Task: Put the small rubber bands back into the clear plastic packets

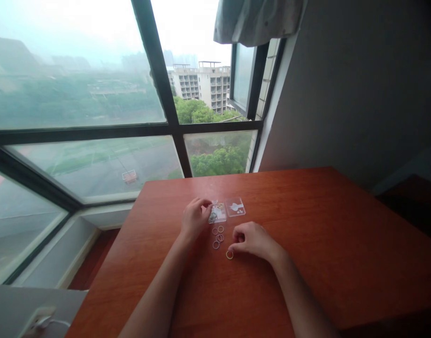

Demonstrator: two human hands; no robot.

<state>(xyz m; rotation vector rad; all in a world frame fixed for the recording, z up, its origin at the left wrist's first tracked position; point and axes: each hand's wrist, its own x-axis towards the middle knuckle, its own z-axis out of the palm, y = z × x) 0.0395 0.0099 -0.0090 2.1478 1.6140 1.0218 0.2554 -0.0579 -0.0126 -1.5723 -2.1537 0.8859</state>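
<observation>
A clear plastic box [220, 218] lies open on the table, its hinged lid [241, 212] folded out to the right. Several small rings and other small bits are inside. My left hand [195, 219] is closed at the box's left edge, thumb and forefinger around it. In front of the box lie several thin, pale rings [216, 245], some overlapping. To their right, my right hand [252, 240] has its fingers curled, with the fingertips at a yellowish ring [229, 258] on the tabletop. The far side of this ring is partly hidden by the fingertips.
The reddish-brown wooden table [307, 272] reaches to a large dark-framed window [175, 126]. A grey wall [342, 94] rises on the right, and a curtain [257, 21] hangs at the top. At lower left, a white cable is plugged into a wall socket [39, 321].
</observation>
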